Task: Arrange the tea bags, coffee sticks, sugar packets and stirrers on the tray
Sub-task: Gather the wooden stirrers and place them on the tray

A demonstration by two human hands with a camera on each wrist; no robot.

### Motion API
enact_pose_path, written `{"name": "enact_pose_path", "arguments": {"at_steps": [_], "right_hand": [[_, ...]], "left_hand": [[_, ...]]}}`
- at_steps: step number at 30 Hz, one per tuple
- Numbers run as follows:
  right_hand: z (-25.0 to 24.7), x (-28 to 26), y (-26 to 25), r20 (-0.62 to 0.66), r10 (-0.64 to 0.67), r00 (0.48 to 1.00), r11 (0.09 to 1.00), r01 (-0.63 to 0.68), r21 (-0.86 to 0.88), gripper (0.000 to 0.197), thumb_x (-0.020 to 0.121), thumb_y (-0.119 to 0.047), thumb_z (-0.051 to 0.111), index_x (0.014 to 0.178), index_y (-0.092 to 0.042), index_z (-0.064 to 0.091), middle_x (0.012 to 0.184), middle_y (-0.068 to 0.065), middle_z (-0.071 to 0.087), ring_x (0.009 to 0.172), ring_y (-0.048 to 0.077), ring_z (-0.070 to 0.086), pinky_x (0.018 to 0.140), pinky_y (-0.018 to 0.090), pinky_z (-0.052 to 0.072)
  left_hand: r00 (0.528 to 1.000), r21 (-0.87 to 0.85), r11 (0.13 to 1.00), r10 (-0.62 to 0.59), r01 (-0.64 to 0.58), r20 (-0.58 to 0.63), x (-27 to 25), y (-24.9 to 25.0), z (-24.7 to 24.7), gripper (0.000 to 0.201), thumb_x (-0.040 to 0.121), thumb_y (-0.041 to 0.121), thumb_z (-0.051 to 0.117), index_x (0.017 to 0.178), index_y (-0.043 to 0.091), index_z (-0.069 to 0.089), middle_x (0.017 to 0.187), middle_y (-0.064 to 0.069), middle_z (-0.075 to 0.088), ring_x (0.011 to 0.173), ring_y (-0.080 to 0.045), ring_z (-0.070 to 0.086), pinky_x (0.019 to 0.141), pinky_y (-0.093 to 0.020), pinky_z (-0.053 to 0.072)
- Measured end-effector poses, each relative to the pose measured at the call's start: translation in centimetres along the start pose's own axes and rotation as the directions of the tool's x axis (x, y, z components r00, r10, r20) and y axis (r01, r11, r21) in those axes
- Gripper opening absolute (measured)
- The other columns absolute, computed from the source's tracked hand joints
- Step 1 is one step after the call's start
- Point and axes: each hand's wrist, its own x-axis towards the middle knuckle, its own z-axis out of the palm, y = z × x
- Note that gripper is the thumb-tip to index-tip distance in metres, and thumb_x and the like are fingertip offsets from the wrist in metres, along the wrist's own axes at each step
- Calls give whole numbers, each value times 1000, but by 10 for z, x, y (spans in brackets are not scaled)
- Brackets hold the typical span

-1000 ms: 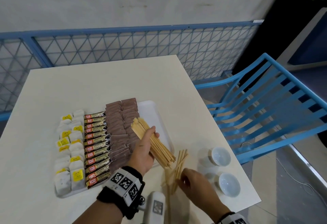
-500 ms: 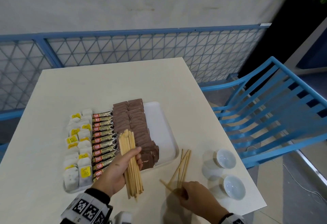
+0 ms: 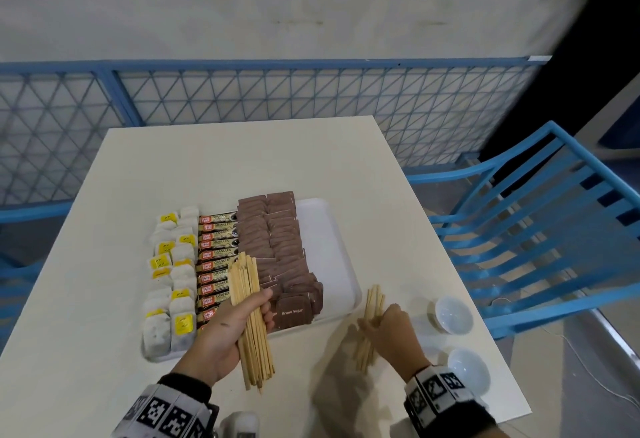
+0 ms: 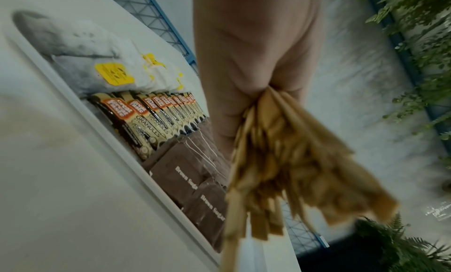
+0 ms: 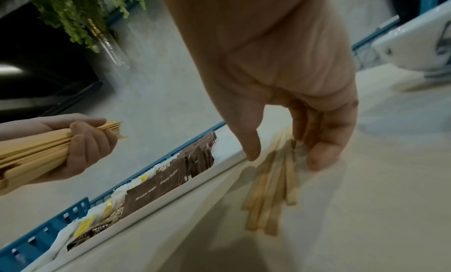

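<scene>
A white tray holds a column of tea bags, a row of coffee sticks and brown sugar packets; its right strip is bare. My left hand grips a thick bundle of wooden stirrers over the tray's near edge, above the coffee sticks and sugar. The left wrist view shows that bundle fanned out below the hand. On the table just right of the tray, my right hand curls over several loose stirrers, thumb and fingers on either side of them.
Two small white cups stand near the table's right front corner, close to my right hand. A blue slatted chair sits beyond the right edge. A blue mesh railing runs behind the table.
My left hand carried the bundle from over the tray's right part back toward me and to the left. The loose stirrers, spread apart before, now lie together under my right hand.
</scene>
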Motion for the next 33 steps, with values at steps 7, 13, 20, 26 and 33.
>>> {"name": "enact_pose_path", "arguments": {"at_steps": [7, 13, 20, 26, 33], "right_hand": [[8, 11, -13, -22, -30, 999, 993, 27, -115, 14, 90, -16, 53, 92, -2, 52, 90, 10, 56, 74, 16, 47, 60, 20, 35], [6, 14, -10, -39, -5, 999, 997, 2, -75, 41, 82, -15, 60, 52, -15, 33, 51, -3, 33, 44, 8, 31, 37, 14, 20], [-3, 2, -6, -29, -50, 998, 984, 45, -171, 33, 82, -16, 56, 59, -19, 33, 62, -6, 41, 66, 18, 50, 47, 19, 31], [-4, 3, -2, -9, -74, 997, 980, 71, -187, 31, 82, -22, 56, 59, -18, 35, 62, -5, 45, 59, 15, 47, 43, 16, 26], [1, 1, 0, -26, -139, 990, 972, 132, -195, 25, 85, -12, 51, 66, -17, 35, 78, 0, 49, 60, 10, 39, 45, 16, 28]], "left_hand": [[1000, -24, 1000, 4, -5, -14, -2, -1, -2, 8, 88, 10, 59, 80, 9, 57, 56, -2, 54, 48, -11, 55, 54, -26, 51], [1000, -39, 999, -9, 8, -10, -3, 0, -2, 9, 87, 10, 60, 79, 9, 58, 54, -1, 55, 48, -11, 56, 56, -27, 51], [1000, 6, 1000, -23, 23, 19, -2, 0, 4, 10, 87, 11, 61, 79, 7, 58, 56, -3, 55, 50, -12, 56, 55, -26, 52], [999, 18, 999, -30, 30, 24, 0, -1, 4, 7, 87, 10, 61, 85, 5, 57, 60, -5, 55, 50, -12, 57, 49, -23, 53], [999, 43, 999, -33, 31, 38, 7, -7, 6, 8, 86, 10, 63, 88, 5, 57, 61, -5, 56, 52, -13, 58, 53, -25, 53]]}}
